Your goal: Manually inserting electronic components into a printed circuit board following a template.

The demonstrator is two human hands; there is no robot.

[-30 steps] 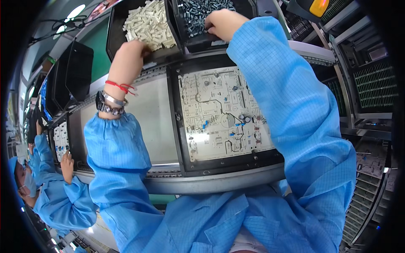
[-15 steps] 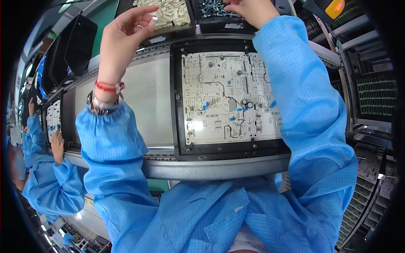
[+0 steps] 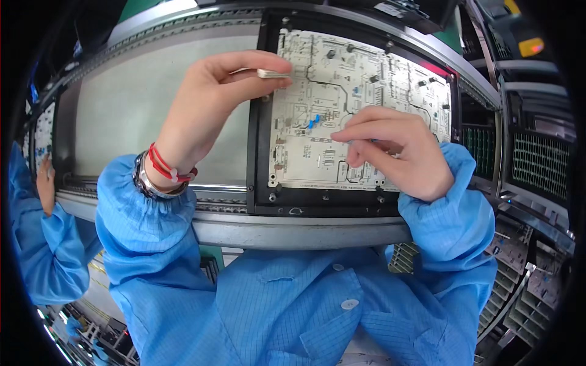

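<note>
A white circuit board with printed black tracks lies in a black frame in front of me. Over the board's left edge, my left hand pinches a small, narrow white plastic part between thumb and fingers. My right hand hovers above the middle of the board, its thumb and fingertips drawn together; whatever they hold is too small or hidden to name. Blue components stand on the board between the two hands, and several dark round ones sit along its far part.
The frame rests on a conveyor with metal rails. To its left stretches a pale flat conveyor surface. A co-worker's hand is at another board at the far left. Racks with slots stand at the right.
Both hands have come back from the part bins at the far side to over the board. The white part now shows in my left hand. The view has shifted, leaving the bins mostly out of sight.
</note>
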